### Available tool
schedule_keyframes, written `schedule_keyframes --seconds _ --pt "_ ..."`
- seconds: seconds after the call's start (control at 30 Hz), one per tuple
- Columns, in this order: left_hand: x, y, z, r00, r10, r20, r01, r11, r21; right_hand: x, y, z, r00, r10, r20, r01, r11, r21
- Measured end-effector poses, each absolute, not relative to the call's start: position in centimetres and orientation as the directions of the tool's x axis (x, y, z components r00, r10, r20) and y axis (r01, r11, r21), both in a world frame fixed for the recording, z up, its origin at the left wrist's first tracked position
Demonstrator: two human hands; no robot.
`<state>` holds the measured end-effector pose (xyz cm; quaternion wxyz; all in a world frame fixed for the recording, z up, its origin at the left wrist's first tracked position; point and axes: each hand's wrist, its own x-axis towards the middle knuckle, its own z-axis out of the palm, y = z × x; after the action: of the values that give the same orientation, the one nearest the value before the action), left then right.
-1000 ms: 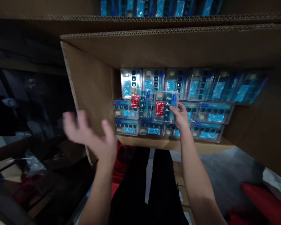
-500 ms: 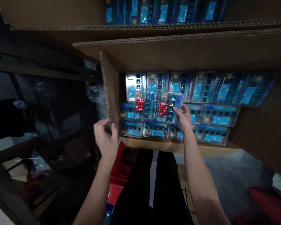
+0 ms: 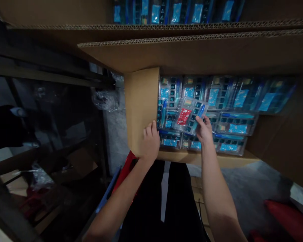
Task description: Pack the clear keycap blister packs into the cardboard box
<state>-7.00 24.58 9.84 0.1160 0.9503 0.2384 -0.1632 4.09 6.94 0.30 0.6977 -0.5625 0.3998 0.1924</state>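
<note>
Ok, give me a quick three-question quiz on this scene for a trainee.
1. Which hand holds the clear plastic blister pack?
2. True or false: the left hand rests against the cardboard flap.
3. What colour is the label inside that pack?

Key:
1. The right hand
2. True
3. Red
</note>
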Motion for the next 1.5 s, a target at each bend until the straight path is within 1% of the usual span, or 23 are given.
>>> schedule_keyframes --seconds 0.03,0.1,0.37,0.53,0.73,1.07,1.3,1.5 --pt "-6.7 24.0 9.5 0.814 0.404 -0.417 0.487 -0.866 0.11 4.1 6.8 0.4 0.6 -0.184 -0.779 -0.721 0.298 -0.626" --pt "-6.1 23.1 8.8 0.792 0.382 -0.477 0.475 -0.875 0.089 4.1 6.6 0.5 0.59 -0.185 -0.786 -0.726 0.304 -0.617" --pt "-4.8 21.8 6.2 0.761 0.321 -0.564 0.45 -0.887 0.102 4.0 5.5 0.5 0.563 -0.182 -0.806 -0.742 0.318 -0.59" --pt "-4.7 21.6 5.9 0.753 0.327 -0.57 0.449 -0.889 0.084 4.0 5.2 0.5 0.556 -0.171 -0.813 -0.749 0.322 -0.579" --pt "-6.2 22.2 6.9 0.752 0.377 -0.541 0.476 -0.878 0.05 3.5 4.8 0.5 0.548 -0.156 -0.822 -0.755 0.33 -0.567" --pt "-4.9 21.9 6.0 0.75 0.288 -0.596 0.411 -0.908 0.079 3.1 4.8 0.5 0.543 -0.143 -0.827 -0.754 0.351 -0.556" --pt "-4.5 21.4 5.1 0.722 0.303 -0.622 0.422 -0.905 0.048 3.1 4.4 0.8 0.548 -0.142 -0.824 -0.748 0.357 -0.559" --pt "-5.0 21.3 5.7 0.749 0.311 -0.585 0.422 -0.904 0.06 2.8 4.1 1.6 0.538 -0.164 -0.827 -0.734 0.392 -0.555"
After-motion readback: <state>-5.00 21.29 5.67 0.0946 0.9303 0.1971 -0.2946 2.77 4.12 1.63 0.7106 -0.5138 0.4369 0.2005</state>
